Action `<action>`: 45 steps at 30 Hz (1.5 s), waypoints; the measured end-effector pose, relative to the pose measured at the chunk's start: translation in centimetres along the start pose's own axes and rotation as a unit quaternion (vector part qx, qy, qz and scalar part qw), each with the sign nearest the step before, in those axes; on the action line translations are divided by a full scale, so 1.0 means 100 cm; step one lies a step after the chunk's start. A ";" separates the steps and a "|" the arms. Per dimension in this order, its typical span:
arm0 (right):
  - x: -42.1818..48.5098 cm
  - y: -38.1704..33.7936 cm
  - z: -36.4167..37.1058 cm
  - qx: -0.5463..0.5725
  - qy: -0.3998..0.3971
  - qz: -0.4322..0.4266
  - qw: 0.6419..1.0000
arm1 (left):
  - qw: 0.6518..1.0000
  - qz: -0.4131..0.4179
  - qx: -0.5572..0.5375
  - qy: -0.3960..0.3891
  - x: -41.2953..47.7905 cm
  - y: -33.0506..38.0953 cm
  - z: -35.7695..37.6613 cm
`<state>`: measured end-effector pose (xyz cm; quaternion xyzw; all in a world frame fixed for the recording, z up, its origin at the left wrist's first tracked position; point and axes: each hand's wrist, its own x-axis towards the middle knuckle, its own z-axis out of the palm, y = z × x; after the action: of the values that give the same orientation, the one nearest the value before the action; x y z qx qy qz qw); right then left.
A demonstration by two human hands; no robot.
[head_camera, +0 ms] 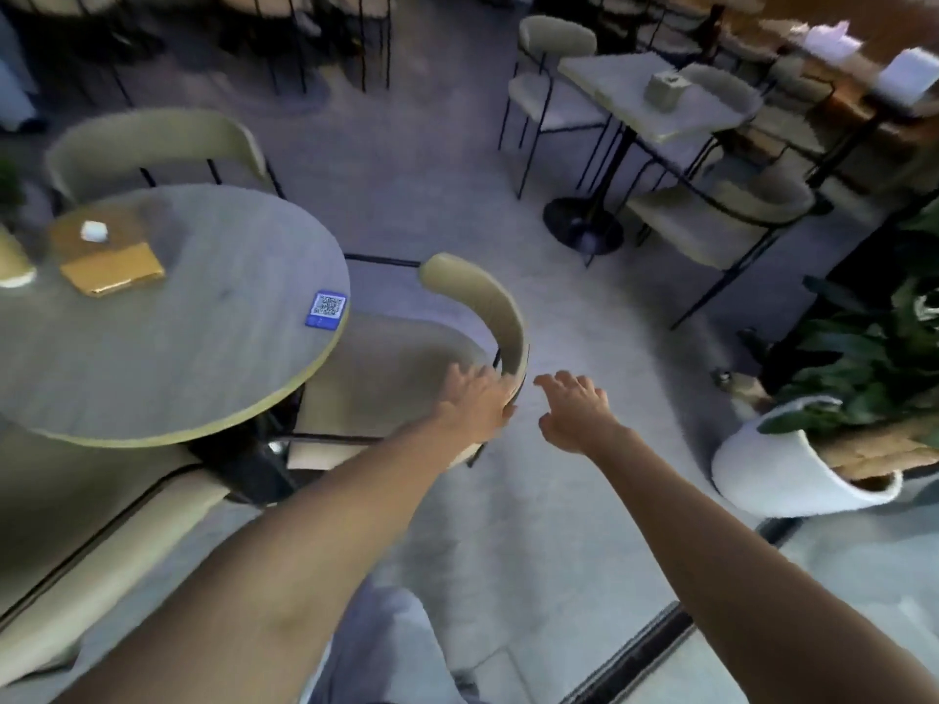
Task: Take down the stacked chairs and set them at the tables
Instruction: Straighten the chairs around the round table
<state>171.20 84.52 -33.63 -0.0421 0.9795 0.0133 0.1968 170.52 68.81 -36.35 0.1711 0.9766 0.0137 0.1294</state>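
Left hand (pixel 475 398) gripping curved backrest of beige chair (pixel 488 307) tucked at round table (pixel 167 317), right hand (pixel 574 411) loose, fingers spread, just beside backrest

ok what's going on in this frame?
A person is setting a beige chair at the round table. The left hand rests on the curved backrest; the right hand hovers open just beside it, touching nothing. The seat is already tucked partly under the tabletop. Another chair stands at the table's far side.
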 end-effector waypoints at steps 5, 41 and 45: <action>0.084 0.033 -0.026 -0.036 -0.017 -0.089 0.995 | 0.996 -0.086 0.009 -0.032 0.068 0.004 0.008; 0.408 0.097 0.053 -0.353 0.022 -0.627 0.694 | 0.734 -0.630 -0.240 -0.080 0.266 0.116 0.117; 0.410 0.094 0.059 -0.376 0.026 -0.647 0.663 | 0.732 -0.635 -0.238 -0.056 0.263 0.121 0.120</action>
<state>134.96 90.96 -54.87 -0.7356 0.6224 0.2490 0.0976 153.76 88.80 -53.63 -0.5253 0.8134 0.1507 0.1992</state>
